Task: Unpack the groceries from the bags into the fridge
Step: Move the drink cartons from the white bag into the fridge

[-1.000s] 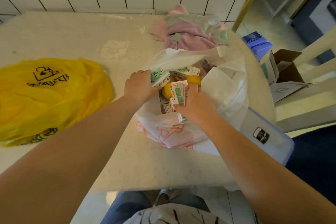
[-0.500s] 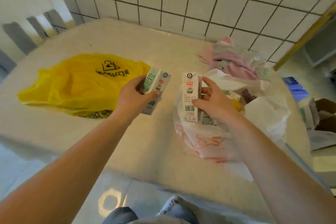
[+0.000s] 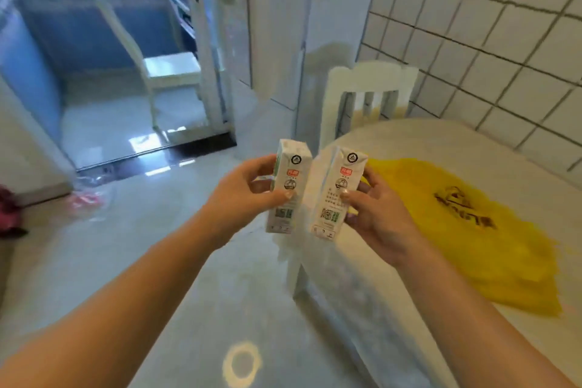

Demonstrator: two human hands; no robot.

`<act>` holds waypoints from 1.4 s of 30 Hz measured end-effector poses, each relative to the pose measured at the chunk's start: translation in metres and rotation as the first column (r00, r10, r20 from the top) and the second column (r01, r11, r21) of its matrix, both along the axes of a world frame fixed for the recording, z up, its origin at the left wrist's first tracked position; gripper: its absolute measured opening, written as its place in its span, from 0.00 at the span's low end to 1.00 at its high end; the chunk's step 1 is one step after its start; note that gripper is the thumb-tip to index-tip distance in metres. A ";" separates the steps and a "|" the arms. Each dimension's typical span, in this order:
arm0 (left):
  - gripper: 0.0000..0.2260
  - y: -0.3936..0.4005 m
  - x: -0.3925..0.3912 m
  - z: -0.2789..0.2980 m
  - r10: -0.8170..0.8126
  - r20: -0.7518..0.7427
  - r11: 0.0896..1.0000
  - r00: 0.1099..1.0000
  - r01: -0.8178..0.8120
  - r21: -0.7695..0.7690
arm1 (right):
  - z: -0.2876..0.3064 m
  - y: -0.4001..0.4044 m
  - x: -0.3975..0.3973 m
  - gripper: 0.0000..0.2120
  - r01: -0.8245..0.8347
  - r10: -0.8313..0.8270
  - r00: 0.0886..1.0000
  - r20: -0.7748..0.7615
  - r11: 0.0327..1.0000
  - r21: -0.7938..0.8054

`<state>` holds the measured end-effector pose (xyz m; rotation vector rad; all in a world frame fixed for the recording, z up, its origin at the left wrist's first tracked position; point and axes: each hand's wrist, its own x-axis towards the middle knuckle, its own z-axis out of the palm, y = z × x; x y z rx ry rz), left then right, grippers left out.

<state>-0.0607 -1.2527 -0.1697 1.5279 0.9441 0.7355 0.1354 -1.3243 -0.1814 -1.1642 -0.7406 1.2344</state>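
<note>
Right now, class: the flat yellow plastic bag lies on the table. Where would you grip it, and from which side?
Pinch the yellow plastic bag at its crumpled near edge, coming from above: it lies flat and limp, showing no handles.

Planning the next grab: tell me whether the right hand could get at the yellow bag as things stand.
Probably not yet: the right hand is shut on a carton. The yellow bag lies open on the table just beside it, nothing between.

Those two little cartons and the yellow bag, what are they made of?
Left carton and right carton: likely coated paperboard, with crisp folded edges and printed matte faces. Yellow bag: probably thin plastic film, crumpled flat, faintly glossy.
</note>
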 end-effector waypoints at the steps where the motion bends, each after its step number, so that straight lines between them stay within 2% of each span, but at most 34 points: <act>1: 0.21 0.009 -0.026 0.001 0.064 -0.004 0.998 0.998 -0.064 -0.001 | 0.001 0.021 -0.022 0.24 -0.058 0.058 0.998 0.003 0.998 0.003; 6: 0.24 0.049 -0.126 -0.001 0.302 0.006 0.953 0.953 -0.302 -0.005 | 0.004 0.108 -0.110 0.25 -0.330 0.331 0.944 -0.004 0.942 0.055; 9: 0.25 0.079 -0.171 -0.012 0.421 0.052 0.907 0.905 -0.420 -0.030 | 0.000 0.162 -0.148 0.28 -0.439 0.440 0.898 -0.006 0.897 0.056; 14: 0.24 0.160 -0.217 -0.028 0.514 0.087 0.858 0.853 -0.511 -0.055 | -0.014 0.265 -0.197 0.30 -0.503 0.503 0.864 0.011 0.864 0.020; 20: 0.24 0.298 -0.245 -0.018 0.537 0.101 0.843 0.837 -0.535 -0.054 | -0.016 0.404 -0.234 0.24 -0.544 0.544 0.839 0.023 0.839 0.019; 27: 0.23 0.446 -0.259 0.004 0.536 0.102 0.843 0.838 -0.538 -0.007 | 0.001 0.549 -0.253 0.28 -0.504 0.505 0.863 0.007 0.860 0.082; 32: 0.22 0.554 -0.251 0.006 0.476 0.092 0.875 0.874 -0.481 0.044 | -0.001 0.639 -0.251 0.29 -0.401 0.406 0.914 -0.018 0.908 0.124; 36: 0.21 0.656 -0.237 0.004 0.380 0.071 0.916 0.922 -0.386 0.111 | -0.003 0.720 -0.239 0.25 -0.292 0.299 0.954 -0.018 0.942 0.163; 42: 0.23 0.827 -0.197 0.024 0.172 0.050 0.971 0.984 -0.178 0.162 | 0.020 0.836 -0.205 0.27 -0.078 0.068 0.996 0.053 0.975 0.207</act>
